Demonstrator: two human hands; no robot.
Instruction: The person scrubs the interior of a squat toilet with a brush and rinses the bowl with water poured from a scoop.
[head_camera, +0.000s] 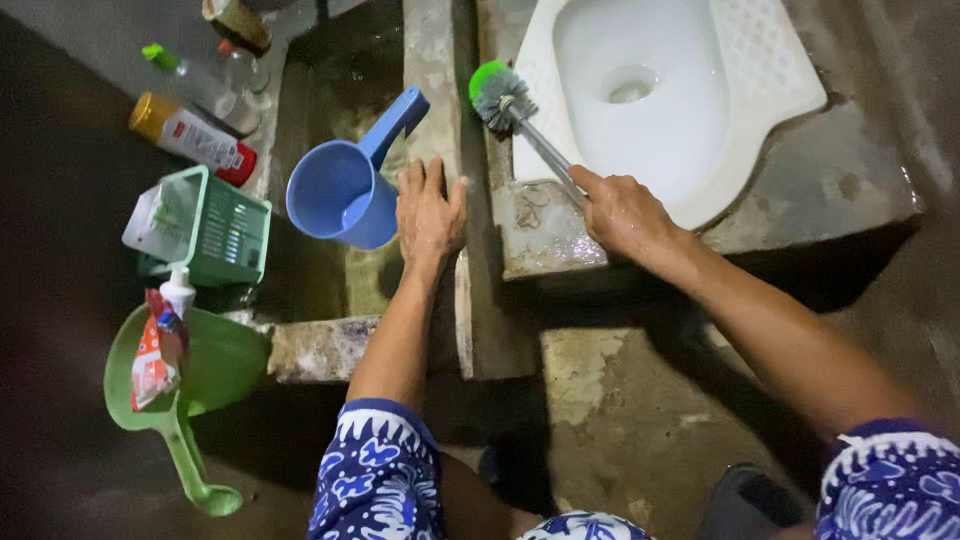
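My right hand (622, 212) grips the metal handle of a toilet brush (500, 98) with a green-backed bristle head. The bristles rest at the left edge of a white squat toilet (760, 110) set in a wet concrete slab. My left hand (430, 215) lies flat, fingers apart, on the concrete rim of a water trough. It sits beside a blue plastic dipper (340, 190) that floats or rests in the trough, and I cannot tell if they touch.
A green basket (205, 225) sits on the trough's left edge. Bottles (190, 135) lie behind it. A green dipper (215, 370) holding a sachet and a small bottle rests at the lower left. Dark wet floor surrounds the raised slab.
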